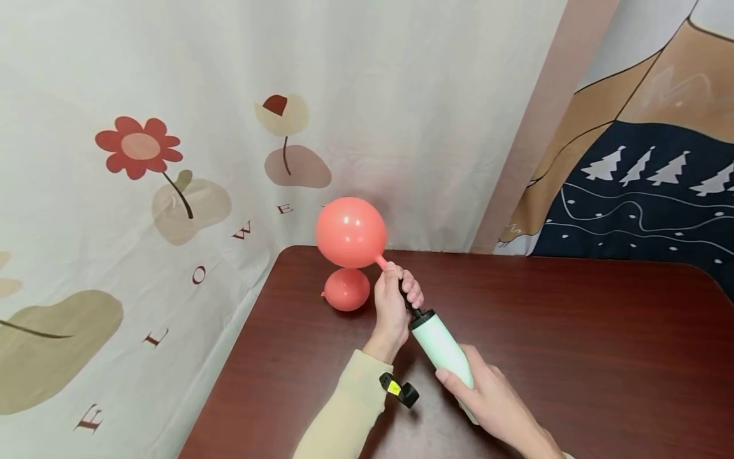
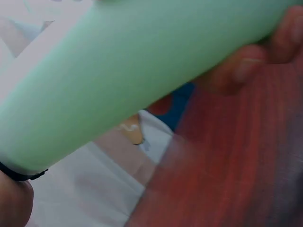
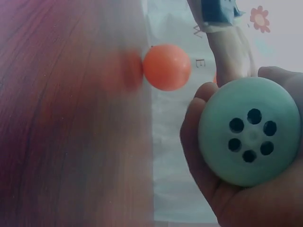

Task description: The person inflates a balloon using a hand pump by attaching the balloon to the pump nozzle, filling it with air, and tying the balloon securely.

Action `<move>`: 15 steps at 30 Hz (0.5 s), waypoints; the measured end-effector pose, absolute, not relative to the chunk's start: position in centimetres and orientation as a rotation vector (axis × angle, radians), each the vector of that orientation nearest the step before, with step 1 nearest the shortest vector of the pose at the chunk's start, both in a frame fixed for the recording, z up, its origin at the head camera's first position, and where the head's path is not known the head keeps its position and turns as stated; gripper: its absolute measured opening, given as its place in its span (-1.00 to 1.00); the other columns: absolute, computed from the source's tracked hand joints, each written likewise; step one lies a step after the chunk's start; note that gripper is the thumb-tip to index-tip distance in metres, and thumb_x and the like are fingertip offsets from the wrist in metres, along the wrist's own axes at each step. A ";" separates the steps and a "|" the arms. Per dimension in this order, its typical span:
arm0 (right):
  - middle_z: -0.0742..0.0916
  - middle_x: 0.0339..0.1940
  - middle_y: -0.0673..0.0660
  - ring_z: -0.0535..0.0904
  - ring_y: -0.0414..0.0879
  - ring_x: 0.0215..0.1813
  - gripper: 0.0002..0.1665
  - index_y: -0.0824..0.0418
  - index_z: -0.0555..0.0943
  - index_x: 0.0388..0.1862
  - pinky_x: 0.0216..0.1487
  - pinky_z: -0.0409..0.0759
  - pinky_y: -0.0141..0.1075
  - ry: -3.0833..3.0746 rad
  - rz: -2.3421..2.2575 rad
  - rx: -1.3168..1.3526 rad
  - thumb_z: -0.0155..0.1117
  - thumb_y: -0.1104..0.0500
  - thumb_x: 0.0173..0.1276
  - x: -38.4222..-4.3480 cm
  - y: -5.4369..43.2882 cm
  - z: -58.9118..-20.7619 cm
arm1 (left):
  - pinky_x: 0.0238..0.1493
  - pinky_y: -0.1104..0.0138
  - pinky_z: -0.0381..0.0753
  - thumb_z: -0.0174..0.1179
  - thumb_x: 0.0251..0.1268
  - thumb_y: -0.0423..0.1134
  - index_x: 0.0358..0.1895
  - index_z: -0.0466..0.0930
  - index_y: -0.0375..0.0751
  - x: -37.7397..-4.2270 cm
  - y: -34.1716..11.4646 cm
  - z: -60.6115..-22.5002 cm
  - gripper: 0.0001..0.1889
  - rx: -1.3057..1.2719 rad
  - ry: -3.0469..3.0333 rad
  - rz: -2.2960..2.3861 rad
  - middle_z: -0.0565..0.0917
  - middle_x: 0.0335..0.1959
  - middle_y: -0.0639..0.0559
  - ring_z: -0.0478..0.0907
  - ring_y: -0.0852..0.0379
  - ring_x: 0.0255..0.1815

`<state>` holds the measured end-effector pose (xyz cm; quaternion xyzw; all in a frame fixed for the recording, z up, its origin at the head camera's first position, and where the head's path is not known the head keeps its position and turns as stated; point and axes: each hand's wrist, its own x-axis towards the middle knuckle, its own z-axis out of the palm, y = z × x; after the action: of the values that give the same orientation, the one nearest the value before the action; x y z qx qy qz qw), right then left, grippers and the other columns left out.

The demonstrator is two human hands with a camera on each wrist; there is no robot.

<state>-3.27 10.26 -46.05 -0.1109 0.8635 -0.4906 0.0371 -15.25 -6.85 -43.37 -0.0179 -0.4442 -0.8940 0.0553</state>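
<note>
My left hand holds the neck of an inflated coral-red balloon together with the black front end of a balloon pump. The pump has a mint-green barrel, and its nozzle tip is hidden within those fingers. Around the barrel's rear part wraps my right hand. Seen from the right wrist, the pump's round end cap shows several dark holes, with the fingers and palm about it. The green barrel fills much of the left wrist view.
A smaller tied red balloon lies on the dark reddish-brown table, just below the big one. Behind stands a pale curtain with flower prints. A black wrist strap with a yellow mark sits at the left sleeve.
</note>
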 end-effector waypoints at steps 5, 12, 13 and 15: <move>0.69 -0.23 -0.07 0.54 -0.29 -0.32 -0.47 0.07 0.52 0.29 -0.32 0.53 -0.34 2.633 -1.493 -0.335 0.38 -0.10 0.46 -2.9 10.9 -45.7 | -0.65 0.51 0.33 -0.13 0.74 -0.01 -0.38 0.30 -0.07 -15.7 -7.1 -42.9 -0.62 -0.072 -1.279 -2.703 0.31 -0.61 0.13 0.28 0.28 -0.70; 0.69 -0.12 -0.13 0.54 -0.33 -0.24 -0.45 0.00 0.52 0.30 -0.24 0.53 -0.33 2.653 -1.357 -0.294 0.40 -0.14 0.44 -1.2 12.9 -46.1 | -0.65 0.51 0.31 -0.13 0.74 -0.01 -0.41 0.30 -0.07 -16.4 -8.0 -42.6 -0.60 -0.014 -1.243 -2.697 0.31 -0.62 0.13 0.27 0.28 -0.69; 0.69 -0.10 -0.13 0.53 -0.33 -0.23 -0.44 0.01 0.52 0.30 -0.25 0.53 -0.33 2.656 -1.336 -0.297 0.39 -0.15 0.44 -0.9 13.2 -46.2 | -0.65 0.51 0.30 -0.13 0.74 -0.02 -0.41 0.30 -0.06 -16.5 -8.2 -42.6 -0.61 -0.008 -1.232 -2.698 0.31 -0.62 0.13 0.27 0.28 -0.69; 0.69 -0.11 -0.12 0.52 -0.35 -0.25 -0.43 0.03 0.50 0.30 -0.27 0.53 -0.33 2.665 -1.308 -0.305 0.39 -0.14 0.44 -0.3 13.8 -46.5 | -0.65 0.51 0.28 -0.15 0.74 -0.04 -0.40 0.29 -0.05 -16.8 -8.5 -42.5 -0.62 -0.006 -1.212 -2.697 0.30 -0.61 0.14 0.27 0.29 -0.69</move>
<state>-0.32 13.85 -46.48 -0.1019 0.8903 -0.4369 0.0784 -16.77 -8.51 -42.51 -0.0019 -0.4082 -0.9082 0.0923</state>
